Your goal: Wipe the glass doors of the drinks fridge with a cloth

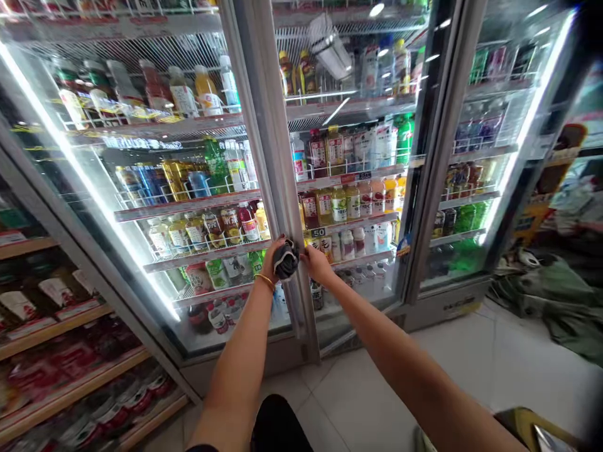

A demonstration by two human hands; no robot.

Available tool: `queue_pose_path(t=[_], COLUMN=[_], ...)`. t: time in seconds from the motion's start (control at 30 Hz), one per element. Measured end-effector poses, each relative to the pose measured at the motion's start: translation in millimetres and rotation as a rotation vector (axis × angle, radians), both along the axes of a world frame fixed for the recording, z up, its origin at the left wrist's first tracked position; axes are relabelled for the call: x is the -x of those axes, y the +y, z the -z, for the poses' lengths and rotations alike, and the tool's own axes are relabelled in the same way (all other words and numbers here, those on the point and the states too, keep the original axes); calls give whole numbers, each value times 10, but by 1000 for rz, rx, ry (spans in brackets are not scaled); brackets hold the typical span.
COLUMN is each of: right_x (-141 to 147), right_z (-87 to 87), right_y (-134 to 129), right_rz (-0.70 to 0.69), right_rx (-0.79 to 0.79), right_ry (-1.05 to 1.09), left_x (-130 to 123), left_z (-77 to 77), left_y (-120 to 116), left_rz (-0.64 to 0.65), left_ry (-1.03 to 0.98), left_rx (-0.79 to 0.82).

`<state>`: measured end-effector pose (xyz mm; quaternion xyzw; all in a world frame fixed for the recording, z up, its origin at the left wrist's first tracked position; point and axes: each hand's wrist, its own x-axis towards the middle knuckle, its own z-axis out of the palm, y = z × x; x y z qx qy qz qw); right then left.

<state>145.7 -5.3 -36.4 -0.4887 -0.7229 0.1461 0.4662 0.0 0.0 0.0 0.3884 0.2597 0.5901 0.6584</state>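
Observation:
My left hand, with an orange band at the wrist, is closed around a bunched dark grey cloth. It holds the cloth against the metal upright between two glass doors of a drinks fridge. Just to the right, my right hand has its fingers curled at the edge of the middle fridge door. Its fingertips are partly hidden by the frame. Behind the glass, bottled drinks stand in rows on wire-fronted shelves.
On the left, wooden shelves hold packaged goods. Another lit fridge section stands at the right. Dark green fabric lies on the tiled floor at the far right, and a yellowish object shows at the lower right.

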Motion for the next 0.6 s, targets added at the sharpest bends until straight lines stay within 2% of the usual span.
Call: queue_pose_path(t=[0.1,0.3,0.4,0.47,0.6], right_x=[-104,-347,-451,-501,-580], right_z=[30,63,102,138,182], right_y=[-207,-656,-941,-1168,-1673], right_rz=[11,37,53,105,279], right_rx=[-2,-30,-49,-150,-517], right_ry=[19,80,137,221,240], left_x=[-54,-183,-293,-388,-595], left_z=[-24,-113,-107,-74,0], left_y=[-132,-453,-618,-732,-972], left_rz=[-7,72,65,46,11], left_ry=[60,169,184,184,178], left_rx=[-23,-45,-64,-78,-110])
